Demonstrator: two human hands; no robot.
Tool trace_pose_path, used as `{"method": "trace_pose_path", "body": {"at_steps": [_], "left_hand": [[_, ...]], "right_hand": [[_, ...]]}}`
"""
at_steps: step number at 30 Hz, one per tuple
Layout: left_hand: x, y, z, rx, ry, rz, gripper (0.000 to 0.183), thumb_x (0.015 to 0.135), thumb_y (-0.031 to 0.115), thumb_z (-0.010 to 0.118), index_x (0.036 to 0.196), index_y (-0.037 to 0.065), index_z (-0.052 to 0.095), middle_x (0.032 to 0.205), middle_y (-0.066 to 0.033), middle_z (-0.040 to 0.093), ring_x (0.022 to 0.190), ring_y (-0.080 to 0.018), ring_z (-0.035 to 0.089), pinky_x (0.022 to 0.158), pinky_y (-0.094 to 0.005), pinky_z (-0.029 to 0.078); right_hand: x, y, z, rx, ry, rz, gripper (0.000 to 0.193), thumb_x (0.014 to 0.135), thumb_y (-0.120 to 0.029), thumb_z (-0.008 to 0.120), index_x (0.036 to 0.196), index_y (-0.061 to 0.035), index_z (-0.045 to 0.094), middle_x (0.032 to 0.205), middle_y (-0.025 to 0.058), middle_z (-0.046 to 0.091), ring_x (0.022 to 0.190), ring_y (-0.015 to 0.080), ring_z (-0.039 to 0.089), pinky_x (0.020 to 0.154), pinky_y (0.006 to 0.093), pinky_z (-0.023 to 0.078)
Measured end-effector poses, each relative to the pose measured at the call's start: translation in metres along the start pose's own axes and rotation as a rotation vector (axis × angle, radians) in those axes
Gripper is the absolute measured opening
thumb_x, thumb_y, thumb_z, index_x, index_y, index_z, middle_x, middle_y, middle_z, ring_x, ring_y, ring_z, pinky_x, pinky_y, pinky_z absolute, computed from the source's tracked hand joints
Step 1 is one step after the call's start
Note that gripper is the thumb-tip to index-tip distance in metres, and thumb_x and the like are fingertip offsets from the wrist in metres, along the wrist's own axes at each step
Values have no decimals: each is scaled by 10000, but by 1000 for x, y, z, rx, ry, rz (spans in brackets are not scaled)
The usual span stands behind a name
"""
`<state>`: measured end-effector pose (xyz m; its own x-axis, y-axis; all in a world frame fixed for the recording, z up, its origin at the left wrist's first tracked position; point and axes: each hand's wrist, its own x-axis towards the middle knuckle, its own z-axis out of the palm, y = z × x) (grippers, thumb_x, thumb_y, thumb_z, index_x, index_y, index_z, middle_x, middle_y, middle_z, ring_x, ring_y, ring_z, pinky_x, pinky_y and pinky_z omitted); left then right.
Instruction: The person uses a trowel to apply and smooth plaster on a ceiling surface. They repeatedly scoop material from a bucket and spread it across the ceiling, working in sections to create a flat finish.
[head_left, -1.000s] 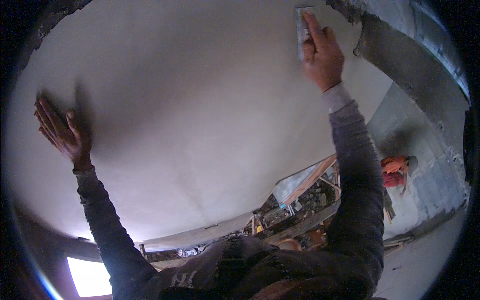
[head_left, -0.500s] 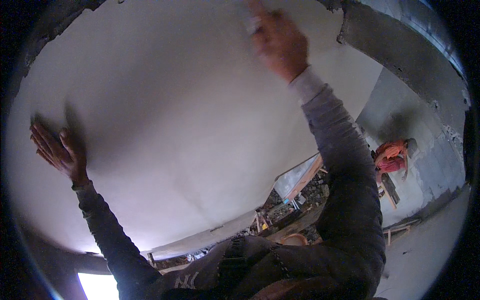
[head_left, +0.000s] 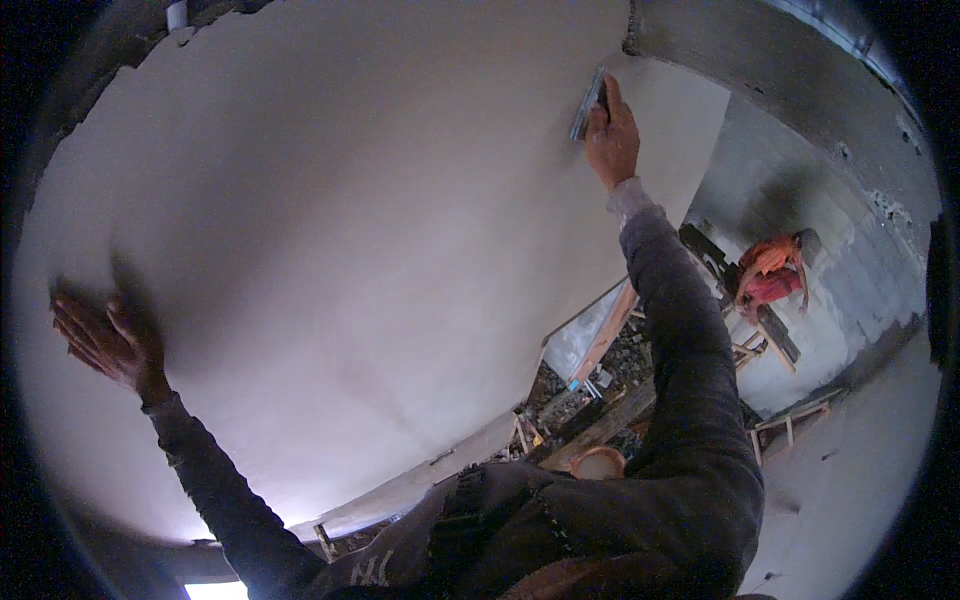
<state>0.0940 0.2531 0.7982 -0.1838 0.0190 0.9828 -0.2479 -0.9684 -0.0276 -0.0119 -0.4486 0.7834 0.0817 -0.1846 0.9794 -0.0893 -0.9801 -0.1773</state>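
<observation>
A broad, smooth plastered wall fills most of the view in front of me. High up, towards its right edge, my right hand is closed round the handle of a plastering trowel. The trowel's narrow metal blade shows edge-on against the plaster. On the far left, my left hand lies flat on the wall with its fingers stretched out, holding nothing. Both arms are raised in dark, dusty sleeves.
Another person in orange is bent over near the right wall, by wooden trestles. Below lie rubble, planks and a round tub. A rough concrete beam runs along the upper right.
My right hand has moved right and slightly down across the wall with the trowel. My left hand stays flat on the plaster. The view has shifted a little.
</observation>
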Motion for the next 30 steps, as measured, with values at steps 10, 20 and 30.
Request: {"method": "trace_pose_path", "body": {"at_steps": [10,20,30], "left_hand": [[7,4,0,25,-79,-35,814,1041,694,201,1665,171,205,1724,-113,195,1588,-357,161,1249,-625,110],[-8,3,9,28,-48,-3,718,1091,582,231,1647,129,270,1718,-97,227,1580,-353,191,1271,-562,106],[-8,0,12,17,-63,-34,734,1083,609,260,1666,165,208,1735,-68,174,1599,-313,134,1269,-572,65]], "right_hand": [[19,36,6,-89,95,-112,519,1006,-176,498,1524,-151,482,1130,209,660,1037,398,643,922,476,538],[50,169,0,-298,-64,-202,513,1027,-222,511,1527,-126,454,1339,248,631,1118,430,651,958,475,537],[52,93,-13,-80,-110,134,500,1046,-282,457,1472,-35,550,1395,245,625,1270,393,620,1062,412,501]]}}
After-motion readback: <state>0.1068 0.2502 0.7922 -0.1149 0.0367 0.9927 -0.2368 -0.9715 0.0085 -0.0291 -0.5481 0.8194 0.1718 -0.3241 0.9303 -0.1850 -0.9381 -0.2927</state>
